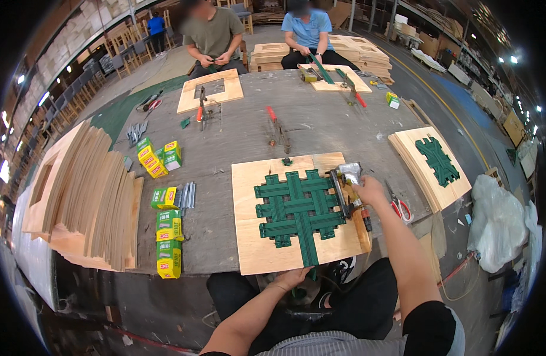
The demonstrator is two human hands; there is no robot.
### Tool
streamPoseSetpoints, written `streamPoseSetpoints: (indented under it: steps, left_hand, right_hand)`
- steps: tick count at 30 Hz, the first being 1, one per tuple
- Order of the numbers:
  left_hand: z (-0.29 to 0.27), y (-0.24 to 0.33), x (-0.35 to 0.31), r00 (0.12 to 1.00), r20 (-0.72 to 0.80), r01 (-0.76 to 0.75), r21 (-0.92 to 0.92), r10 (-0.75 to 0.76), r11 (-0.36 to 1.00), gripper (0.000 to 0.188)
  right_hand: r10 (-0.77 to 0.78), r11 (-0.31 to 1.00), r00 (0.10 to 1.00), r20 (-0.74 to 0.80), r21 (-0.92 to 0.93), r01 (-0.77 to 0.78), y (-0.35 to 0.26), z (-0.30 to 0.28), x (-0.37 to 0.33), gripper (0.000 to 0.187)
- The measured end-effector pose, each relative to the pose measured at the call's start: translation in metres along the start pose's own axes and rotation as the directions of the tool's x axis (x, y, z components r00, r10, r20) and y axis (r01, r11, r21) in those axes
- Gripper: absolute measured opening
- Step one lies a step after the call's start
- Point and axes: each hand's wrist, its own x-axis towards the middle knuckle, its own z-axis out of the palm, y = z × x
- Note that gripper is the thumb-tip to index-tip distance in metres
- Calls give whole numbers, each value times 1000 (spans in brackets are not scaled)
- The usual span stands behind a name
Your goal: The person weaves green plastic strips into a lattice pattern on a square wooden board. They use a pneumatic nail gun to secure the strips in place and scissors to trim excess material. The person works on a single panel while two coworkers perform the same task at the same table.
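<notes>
The right hand (371, 191) is closed around a staple gun (349, 172), at the right side of woven green straps (299, 206) on a pale wooden panel (249, 237); the left hand (292, 277) is at the panel's near edge (whether clamped, I cannot tell), where one long strap reaches. Green-yellow boxes (168, 226) are leftward, their contents hidden.
</notes>
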Motion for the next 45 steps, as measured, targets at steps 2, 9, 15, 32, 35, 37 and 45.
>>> streamPoseSetpoints:
  steps: [2,9,15,32,35,37,45]
  left_hand:
    - [0,-6,-2,998,44,39,18,-39,999,45]
    - [-1,-14,-8,999,-34,19,21,-18,1000,46]
    - [2,-8,-3,999,-49,2,-49,-4,999,45]
    - [-11,-5,2,1000,-9,0,47,1,999,39]
    - [-12,-5,1,1000,21,21,17,-22,1000,40]
    - [-12,-5,0,999,35,35,5,-35,999,41]
    - [-15,-7,0,1000,6,-22,64,22,998,44]
  right_hand:
    - [96,995,963,252,-64,-82,-10,10,29,53]
    - [203,835,930,307,441,-328,-38,16,26,30]
    - [98,612,969,226,754,-238,-52,-45,-55,29]
    - [61,649,841,538,619,-443,-106,11,-215,12]
    - [61,659,849,524,618,-429,-107,15,-215,11]
    - [73,665,852,518,612,-429,-107,16,-216,11]
    - [109,697,829,548,552,-457,-112,23,-220,16]
